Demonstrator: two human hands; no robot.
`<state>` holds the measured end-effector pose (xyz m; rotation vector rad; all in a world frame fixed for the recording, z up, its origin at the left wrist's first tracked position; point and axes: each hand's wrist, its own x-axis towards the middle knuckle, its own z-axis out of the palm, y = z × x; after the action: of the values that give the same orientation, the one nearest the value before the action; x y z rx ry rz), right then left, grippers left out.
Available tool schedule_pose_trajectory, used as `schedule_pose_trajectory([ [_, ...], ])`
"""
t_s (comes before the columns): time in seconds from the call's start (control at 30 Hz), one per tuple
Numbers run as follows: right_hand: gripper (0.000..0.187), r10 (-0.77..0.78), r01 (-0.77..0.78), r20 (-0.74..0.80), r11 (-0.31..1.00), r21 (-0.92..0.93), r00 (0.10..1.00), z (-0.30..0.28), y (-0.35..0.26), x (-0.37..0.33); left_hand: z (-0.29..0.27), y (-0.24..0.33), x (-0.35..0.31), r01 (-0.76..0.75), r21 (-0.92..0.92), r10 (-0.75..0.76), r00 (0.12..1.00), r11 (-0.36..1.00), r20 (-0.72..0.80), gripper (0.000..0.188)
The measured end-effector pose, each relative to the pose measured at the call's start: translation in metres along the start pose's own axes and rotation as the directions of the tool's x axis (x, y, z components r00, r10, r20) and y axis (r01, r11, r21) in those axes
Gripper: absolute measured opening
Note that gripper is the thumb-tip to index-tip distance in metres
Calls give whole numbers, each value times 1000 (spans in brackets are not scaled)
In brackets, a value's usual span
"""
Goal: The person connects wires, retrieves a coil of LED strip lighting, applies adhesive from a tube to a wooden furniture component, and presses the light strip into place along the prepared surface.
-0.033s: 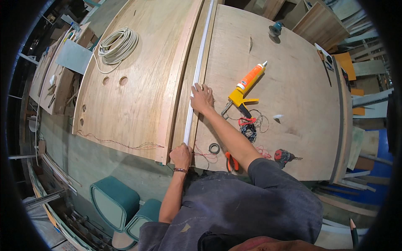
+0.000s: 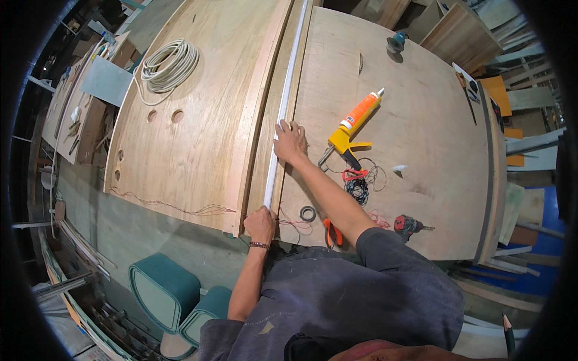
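Note:
A long, narrow white strip (image 2: 291, 66) runs lengthwise along a wooden channel (image 2: 278, 141) at the edge of a panel. My left hand (image 2: 260, 226), a beaded bracelet at its wrist, is closed round the strip's near end. Farther along, my right hand (image 2: 291, 142) curls its fingers over the strip, its thumb side partly hidden. Right of that hand lies a yellow caulking gun (image 2: 343, 139) with an orange tube (image 2: 362, 111). Close to my right forearm are a ring of dark tape (image 2: 307, 213), orange-handled pliers (image 2: 332, 233) and a bundle of dark cord (image 2: 357, 191).
A coil of pale cable (image 2: 171, 66) rests on the left wooden panel (image 2: 211, 138), which has round holes and thin wires. On the right board (image 2: 433, 144) stand a red drill (image 2: 409, 226) and a teal power tool (image 2: 395, 43). Green rounded boxes (image 2: 164, 292) sit below left.

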<state>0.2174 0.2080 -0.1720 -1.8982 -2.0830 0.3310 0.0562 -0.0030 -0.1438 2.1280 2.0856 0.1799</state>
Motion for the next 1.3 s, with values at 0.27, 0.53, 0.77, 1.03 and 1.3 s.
schedule_pose_trajectory([
  [0.27,59,22,-20,44,999,-41,999,0,-5,-3,17,-4,-10,-15,60,17,999,998,-31,25],
  [0.53,61,17,0,125,992,-130,992,2,-5,1,-11,-6,-33,116,-27,-116,993,993,20,25],
  [0.77,61,-25,45,98,977,-209,995,3,3,3,-28,-11,-54,216,-246,-230,973,945,-30,30],
  [1.03,62,-87,93,38,968,-234,995,20,11,2,-24,-20,-69,321,-489,-367,930,811,2,33],
  [1.3,61,-109,113,30,972,-207,994,24,15,-2,3,-49,-113,564,-676,-560,786,474,263,22],
])
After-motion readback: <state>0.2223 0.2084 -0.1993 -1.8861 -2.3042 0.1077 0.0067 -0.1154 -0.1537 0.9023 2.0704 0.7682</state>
